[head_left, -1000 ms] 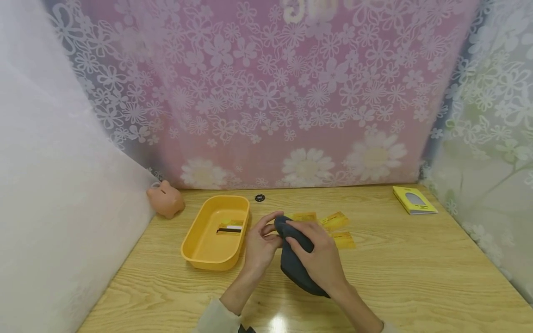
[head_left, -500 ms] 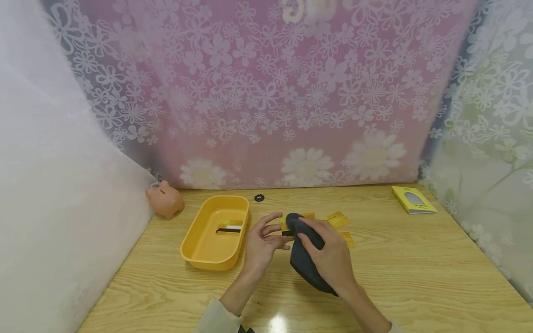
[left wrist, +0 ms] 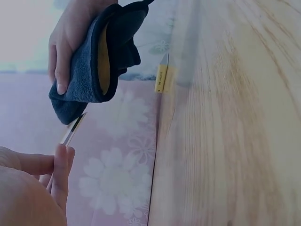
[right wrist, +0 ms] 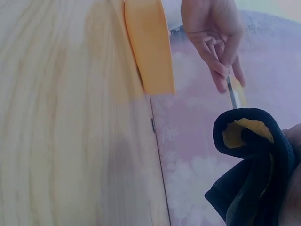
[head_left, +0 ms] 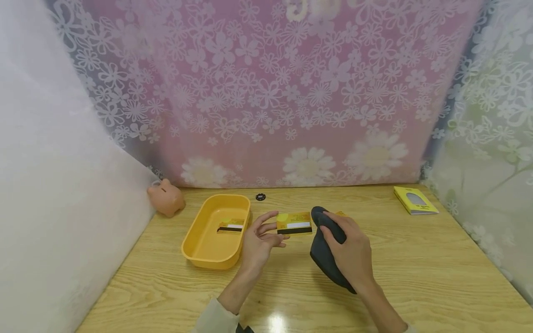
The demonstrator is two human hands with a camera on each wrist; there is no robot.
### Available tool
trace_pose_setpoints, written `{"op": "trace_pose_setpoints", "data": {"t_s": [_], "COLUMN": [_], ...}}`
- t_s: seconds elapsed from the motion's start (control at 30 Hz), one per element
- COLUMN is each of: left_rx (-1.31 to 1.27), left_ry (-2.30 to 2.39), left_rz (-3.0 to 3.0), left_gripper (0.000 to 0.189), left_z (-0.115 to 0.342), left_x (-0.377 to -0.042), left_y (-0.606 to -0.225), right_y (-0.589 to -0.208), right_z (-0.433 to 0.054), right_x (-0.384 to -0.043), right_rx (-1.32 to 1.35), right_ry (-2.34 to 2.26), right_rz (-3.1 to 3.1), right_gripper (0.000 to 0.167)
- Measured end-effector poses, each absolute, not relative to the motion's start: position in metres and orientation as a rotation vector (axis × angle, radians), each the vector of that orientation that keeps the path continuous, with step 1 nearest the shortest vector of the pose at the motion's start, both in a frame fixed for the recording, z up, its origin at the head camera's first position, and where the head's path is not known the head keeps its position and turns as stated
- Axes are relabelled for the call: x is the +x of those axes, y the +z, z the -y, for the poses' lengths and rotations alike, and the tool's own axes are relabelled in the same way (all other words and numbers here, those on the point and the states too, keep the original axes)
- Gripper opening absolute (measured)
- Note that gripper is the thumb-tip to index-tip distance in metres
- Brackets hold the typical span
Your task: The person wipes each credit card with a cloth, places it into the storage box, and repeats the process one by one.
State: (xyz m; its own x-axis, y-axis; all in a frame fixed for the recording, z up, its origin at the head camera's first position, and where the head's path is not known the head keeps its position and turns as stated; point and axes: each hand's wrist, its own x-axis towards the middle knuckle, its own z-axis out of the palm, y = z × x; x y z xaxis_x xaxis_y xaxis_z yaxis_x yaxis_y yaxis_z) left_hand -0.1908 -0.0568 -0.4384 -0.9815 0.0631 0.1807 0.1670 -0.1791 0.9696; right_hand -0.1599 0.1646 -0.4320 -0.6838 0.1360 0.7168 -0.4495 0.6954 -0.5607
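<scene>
My left hand (head_left: 259, 238) pinches a yellow card (head_left: 294, 223) by its left edge, above the table. A white strip and a black stripe run across the card's face. Just to the right, my right hand (head_left: 351, 247) grips a folded dark blue cloth (head_left: 326, 252). Its yellowish inner side shows in the left wrist view and in the right wrist view as the cloth's lining (right wrist: 254, 127). The cloth's tip is at the card's right edge; whether they touch I cannot tell. A corner of another yellow card (head_left: 341, 213) peeks out behind the right hand.
A yellow tray (head_left: 200, 249) stands left of the hands, with a striped yellow card (head_left: 231, 225) inside. Beyond it are an orange piggy bank (head_left: 165, 199) and a black round chip (head_left: 260, 197). A yellow booklet (head_left: 415, 200) lies at the far right.
The cloth, in my right hand, has moved to the right along the card and off its face, uncovering it. My left hand has stayed nearly in place. The loose cards behind are now mostly hidden.
</scene>
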Motion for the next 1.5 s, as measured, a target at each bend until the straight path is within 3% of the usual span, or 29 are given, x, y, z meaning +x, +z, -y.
{"op": "trace_pose_setpoints", "data": {"t_s": [0.73, 1.5], "left_rx": [-0.315, -0.235], "left_ry": [-2.286, -2.367], "left_rz": [2.02, 2.013], "left_gripper": [0.053, 0.055], "left_z": [0.05, 0.049], "left_x": [-0.189, -0.189], "left_y": [-0.438, -0.439], "right_y": [-0.432, -0.438], "right_z": [-0.116, -0.118], "right_x": [-0.149, -0.155], "right_rx": [0.572, 0.463], "right_ry": [1.113, 0.97], "right_rz": [2.143, 2.21], "right_gripper": [0.046, 0.042]}}
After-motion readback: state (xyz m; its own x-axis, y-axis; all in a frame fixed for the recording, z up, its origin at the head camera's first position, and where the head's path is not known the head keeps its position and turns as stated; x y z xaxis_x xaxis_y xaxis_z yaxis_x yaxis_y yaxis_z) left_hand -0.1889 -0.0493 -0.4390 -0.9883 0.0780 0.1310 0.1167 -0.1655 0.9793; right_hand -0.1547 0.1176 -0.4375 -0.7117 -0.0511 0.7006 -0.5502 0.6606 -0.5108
